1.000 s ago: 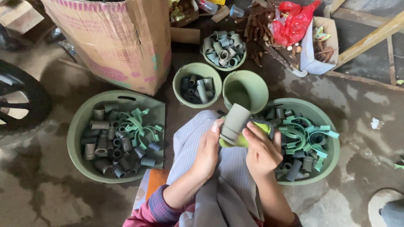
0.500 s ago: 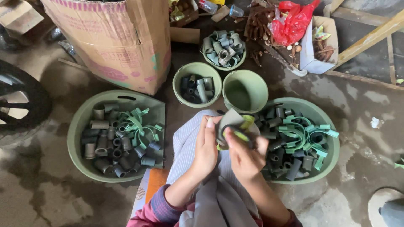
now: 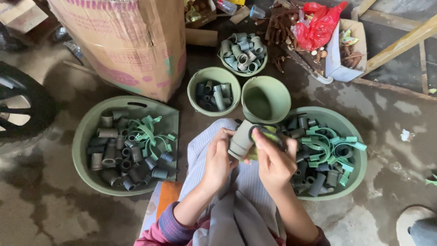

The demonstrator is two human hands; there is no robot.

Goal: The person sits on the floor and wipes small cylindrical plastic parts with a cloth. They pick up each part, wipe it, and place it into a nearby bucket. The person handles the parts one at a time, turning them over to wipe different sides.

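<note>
Left hand (image 3: 217, 159) gripping grey tube (image 3: 240, 139), right hand (image 3: 273, 161) pinching dark ring (image 3: 268, 135)

Both forearms rise from the lower edge and converge over the lap. The left hand (image 3: 217, 159) is curled, fingers wrapped around a short grey plastic tube (image 3: 240, 140). The right hand (image 3: 273, 161), just beside it, pinches a dark rubber ring (image 3: 269, 135) at the tube's end, thumb uppermost.

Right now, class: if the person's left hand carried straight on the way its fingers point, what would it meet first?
Probably the small empty green plastic bucket, just beyond the grey tube that the left hand holds; depth is uncertain.
</note>
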